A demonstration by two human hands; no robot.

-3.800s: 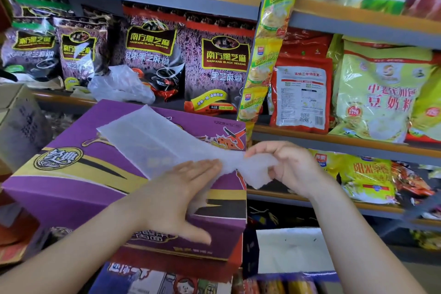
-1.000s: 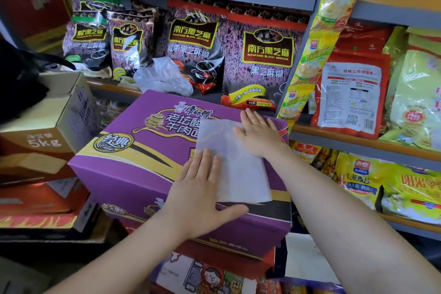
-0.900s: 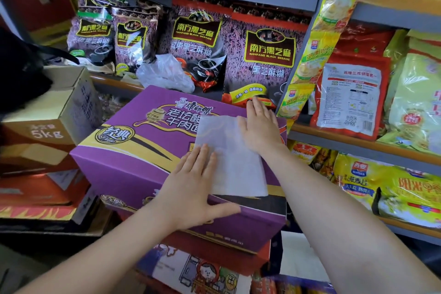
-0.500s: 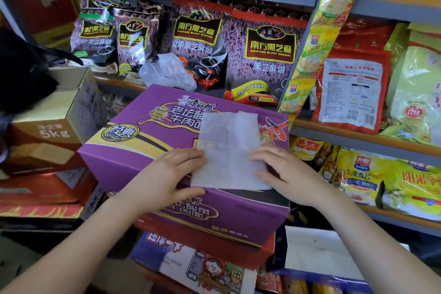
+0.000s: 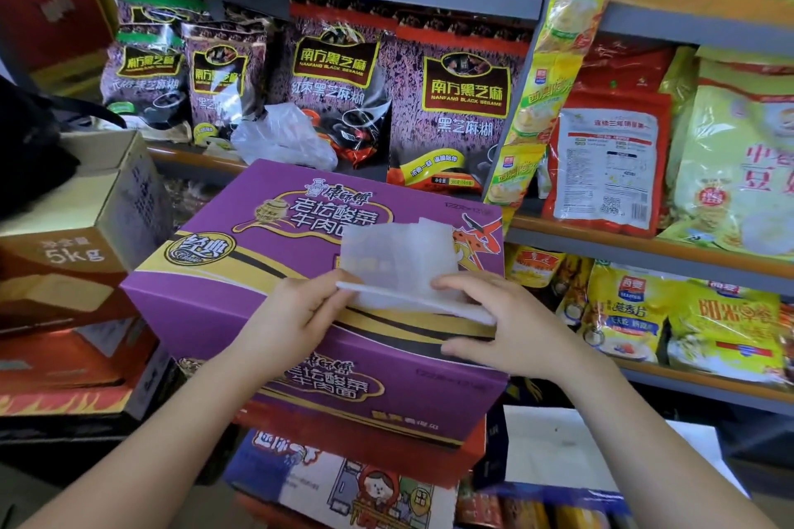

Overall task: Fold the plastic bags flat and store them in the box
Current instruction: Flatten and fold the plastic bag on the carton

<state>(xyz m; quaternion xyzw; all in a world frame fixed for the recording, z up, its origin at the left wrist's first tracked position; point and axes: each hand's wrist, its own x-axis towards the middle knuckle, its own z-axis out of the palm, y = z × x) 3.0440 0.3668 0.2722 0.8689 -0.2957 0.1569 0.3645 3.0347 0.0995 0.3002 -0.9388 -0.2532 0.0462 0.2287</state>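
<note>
A translucent white plastic bag (image 5: pixel 397 258), folded into a rectangle, lies on top of a purple noodle carton (image 5: pixel 240 296). My left hand (image 5: pixel 296 314) pinches the bag's near left corner and my right hand (image 5: pixel 498 322) grips its near right edge. The near edge is lifted off the carton and turned toward the far edge. A second, crumpled clear plastic bag (image 5: pixel 285 140) sits on the shelf behind the carton.
Shelves (image 5: pixel 644 245) with packaged food stand behind and to the right. An open cardboard box (image 5: pixel 81 223) marked 5kg stands to the left on red cartons (image 5: pixel 64 361). More cartons and a white box (image 5: pixel 558 447) lie below the purple carton.
Both hands moved from pressing the bag flat to its near corners. They have taken hold of the near edge and lifted it up off the carton.
</note>
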